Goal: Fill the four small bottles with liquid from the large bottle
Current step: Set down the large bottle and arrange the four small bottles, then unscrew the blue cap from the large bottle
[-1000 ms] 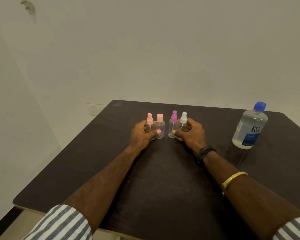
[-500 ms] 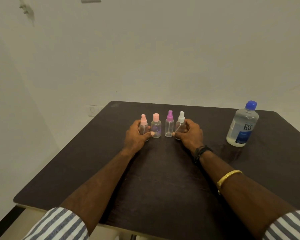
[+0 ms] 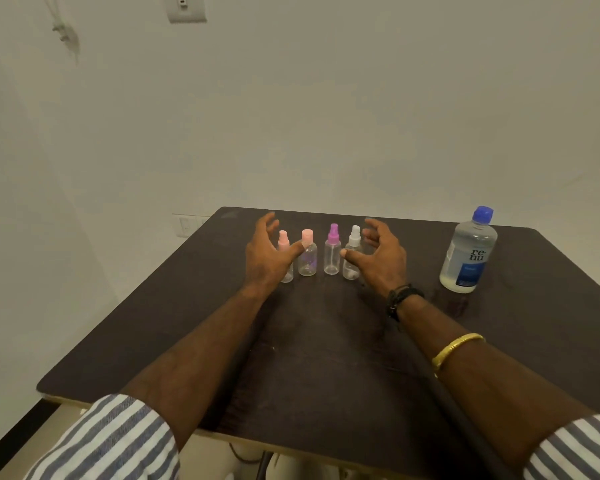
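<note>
Four small clear bottles stand upright in a row on the dark table (image 3: pixel 326 358). From left to right they are a pink spray-top bottle (image 3: pixel 284 244), a pink-capped bottle (image 3: pixel 307 258), a purple spray-top bottle (image 3: pixel 332 252) and a white spray-top bottle (image 3: pixel 353 251). My left hand (image 3: pixel 267 254) hovers just left of the row, fingers spread, partly covering the leftmost bottle. At the right end of the row my right hand (image 3: pixel 381 258) is lifted and open too. The large bottle (image 3: pixel 468 252), clear with a blue cap and blue label, stands capped at the table's right.
A pale wall rises behind the table. A wall socket (image 3: pixel 187 225) sits low on it near the table's far left corner, and a switch plate (image 3: pixel 186 8) is high up. The table's near edge (image 3: pixel 118 408) runs just ahead of my striped sleeves.
Both hands let go of the outer small bottles, lifted off the table and opened. The four bottles stay in their row.
</note>
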